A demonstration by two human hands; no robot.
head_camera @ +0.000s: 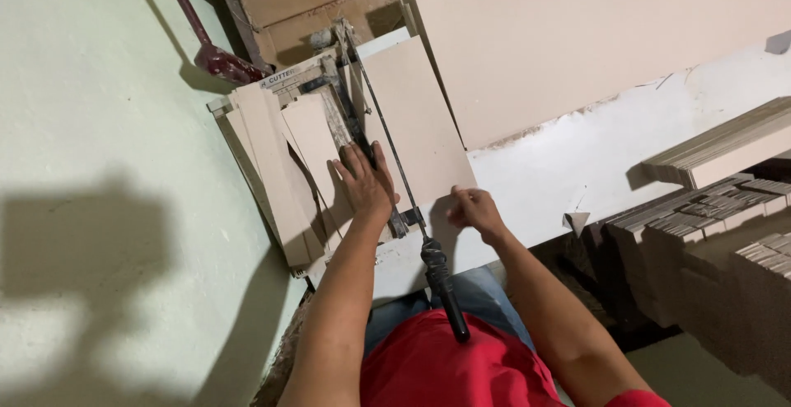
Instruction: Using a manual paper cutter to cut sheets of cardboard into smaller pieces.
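— What's under your hands right now?

— A tile cutter (362, 139) lying on the floor (107, 127), with a beige tile (416, 119) set on it. My left hand (365, 180) lies flat, fingers spread, pressing on the cutter's rail beside the tile – it grips nothing. My right hand (471, 208) is curled at the tile's near corner, fingers pinched on its edge.

— And that black thing pointing at you?

— The cutter's handle (443, 287), a long lever with a black grip, angled back toward my red shirt (449, 370). Neither hand is on it.

— What's the floor like?

— Pale green and smooth on the left, with a broad shadow across it. Under the cutter there's a white board (593, 160), dusty and chipped along its edge.

— Anything else around?

— Narrow cut strips (276, 160) of tile lean against the cutter's left side. A large beige slab (593, 36) sits beyond the tile, brown cardboard (313, 3) behind it. To the right, stacks of tiles (709, 217) stand on edge – well apart from my hands. A dark red tool (216, 57) rests on the floor near the top left.
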